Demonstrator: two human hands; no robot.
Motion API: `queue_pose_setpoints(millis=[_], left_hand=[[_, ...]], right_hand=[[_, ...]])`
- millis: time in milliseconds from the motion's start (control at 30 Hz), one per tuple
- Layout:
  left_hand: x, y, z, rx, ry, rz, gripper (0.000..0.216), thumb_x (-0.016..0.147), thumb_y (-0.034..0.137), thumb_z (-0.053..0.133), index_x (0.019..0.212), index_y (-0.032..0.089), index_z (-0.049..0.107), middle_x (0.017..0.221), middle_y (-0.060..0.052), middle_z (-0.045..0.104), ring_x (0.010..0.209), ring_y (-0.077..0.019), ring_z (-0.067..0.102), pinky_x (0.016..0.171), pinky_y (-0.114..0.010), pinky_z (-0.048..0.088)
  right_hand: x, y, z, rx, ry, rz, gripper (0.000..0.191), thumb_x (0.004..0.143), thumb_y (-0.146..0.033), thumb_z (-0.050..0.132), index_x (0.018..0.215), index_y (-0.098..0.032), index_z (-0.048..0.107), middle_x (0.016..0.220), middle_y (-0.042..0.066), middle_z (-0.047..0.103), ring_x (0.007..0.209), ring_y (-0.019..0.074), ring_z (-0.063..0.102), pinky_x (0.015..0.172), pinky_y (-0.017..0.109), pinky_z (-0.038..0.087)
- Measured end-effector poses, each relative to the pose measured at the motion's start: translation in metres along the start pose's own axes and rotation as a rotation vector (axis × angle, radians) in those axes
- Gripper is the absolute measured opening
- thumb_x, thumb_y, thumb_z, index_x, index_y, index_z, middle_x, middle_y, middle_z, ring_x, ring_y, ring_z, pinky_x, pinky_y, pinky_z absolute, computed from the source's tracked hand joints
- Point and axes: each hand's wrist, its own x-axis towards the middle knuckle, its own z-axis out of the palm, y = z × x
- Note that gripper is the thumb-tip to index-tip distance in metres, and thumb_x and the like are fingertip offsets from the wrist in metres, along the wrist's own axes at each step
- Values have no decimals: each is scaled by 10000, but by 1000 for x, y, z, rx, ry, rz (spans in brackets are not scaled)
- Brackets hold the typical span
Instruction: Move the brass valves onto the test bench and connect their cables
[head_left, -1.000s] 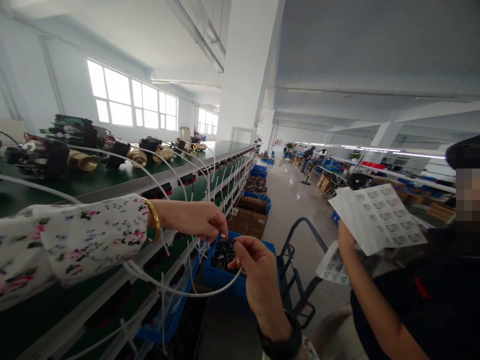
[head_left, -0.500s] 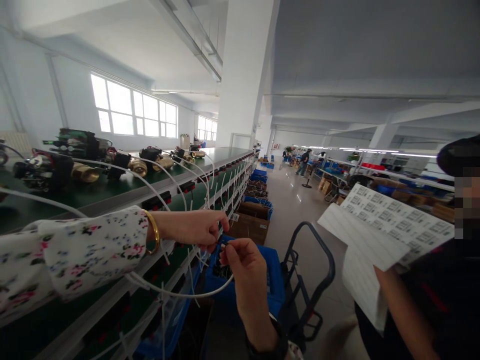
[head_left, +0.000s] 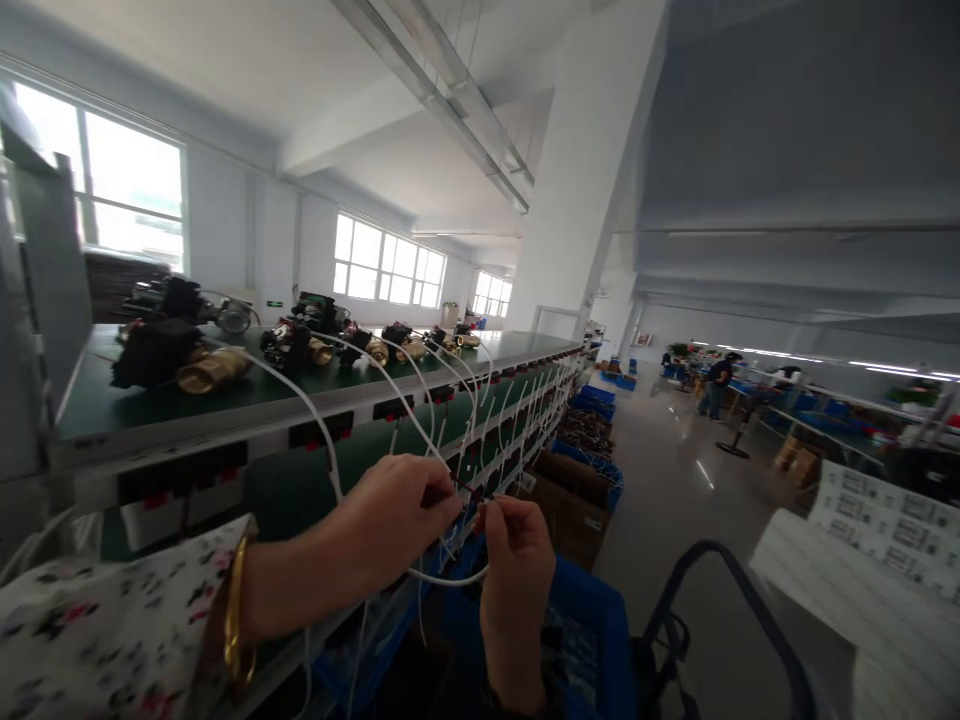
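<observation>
Head view, read from left to right. On the green-topped surface (head_left: 247, 400) stand dark valve assemblies with brass fittings (head_left: 180, 360), each trailing a thin white plastic tube (head_left: 315, 415) over the front edge, where black sockets with red marks (head_left: 322, 432) run in a row. Our left hand (head_left: 394, 515), in a floral sleeve with a gold bangle (head_left: 234, 620), pinches one end of a white tube; our right hand (head_left: 514, 570) meets it, its fingers (head_left: 499, 512) pressed together on the other end, so the tube hangs in a loop between them, just in front of the surface edge. We judge the step to be a joining of tube ends; the next move calls for fine alignment. Below sits a blue plastic bin (head_left: 592, 620), and at far right white printed label sheets (head_left: 885, 540).
</observation>
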Motion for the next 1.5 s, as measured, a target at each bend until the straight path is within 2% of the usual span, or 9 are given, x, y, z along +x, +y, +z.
queue_pose_setpoints(millis=[67, 167, 267, 400, 533, 733, 900, 1267, 1500], left_hand=[[-13, -9, 17, -234, -28, -125, 260, 759, 332, 515, 877, 132, 631, 636, -16, 548, 580, -151, 476, 544, -271, 330], [-20, -19, 50, -690, 25, -149, 471, 763, 408, 559, 1108, 87, 542, 740, -33, 554, 589, -138, 473, 537, -254, 366], [-16, -20, 73, -1022, 107, -89, 306, 780, 373, 597, 957, 123, 590, 730, -11, 550, 600, -100, 456, 562, -214, 371], [-9, -19, 84, -1082, 215, -47, 167, 752, 290, 657, 716, 133, 613, 618, 20, 535, 551, -76, 421, 541, -189, 360], [-5, -24, 84, -1214, 274, -140, 145, 719, 280, 714, 711, 149, 653, 718, 3, 607, 664, -85, 513, 607, -164, 419], [-4, -23, 90, -1695, 74, -320, 115, 699, 186, 745, 761, 121, 673, 889, -71, 667, 819, -141, 613, 745, -220, 526], [-5, -20, 93, -1785, 1, -337, 72, 718, 142, 720, 754, 118, 664, 853, -61, 670, 775, -132, 624, 714, -208, 539], [-4, -21, 85, -1717, 31, -266, 253, 580, 258, 833, 711, 121, 665, 791, -28, 650, 728, -132, 608, 730, -227, 521], [-3, -28, 84, -1723, 30, -283, 298, 552, 287, 850, 713, 117, 666, 786, -22, 630, 728, -124, 588, 717, -210, 510]], right_hand=[[-7, -5, -2, -1, -39, 22, 208, 770, -372, 635, 768, -179, 558, 683, -3, 565, 604, 128, 540, 566, 244, 467], [-20, -12, -5, -20, -91, 26, 183, 773, -351, 633, 759, -185, 556, 764, 16, 583, 675, 145, 564, 598, 252, 491], [-28, -17, -8, -37, -156, 21, 169, 813, -343, 591, 763, -189, 544, 799, 28, 597, 688, 153, 571, 590, 258, 495], [-29, -20, -12, -172, -182, -56, 144, 866, -324, 534, 808, -193, 557, 776, 13, 601, 673, 139, 559, 596, 243, 470], [-27, -24, -19, -274, -150, -121, 156, 877, -321, 521, 796, -198, 573, 698, -14, 569, 615, 118, 526, 556, 215, 428], [-32, -28, -27, -240, -72, -25, 155, 848, -337, 565, 804, -193, 603, 714, -7, 582, 634, 120, 534, 568, 206, 444], [-35, -31, -22, -191, -59, 1, 149, 824, -340, 605, 788, -198, 633, 751, 5, 627, 672, 130, 568, 608, 213, 470], [-37, -30, -7, -372, -43, -128, 177, 857, -329, 548, 747, -198, 595, 702, -8, 587, 611, 116, 526, 556, 220, 421], [-35, -27, -4, -318, -60, -31, 188, 841, -360, 564, 751, -201, 607, 680, -8, 577, 594, 120, 505, 524, 220, 401]])
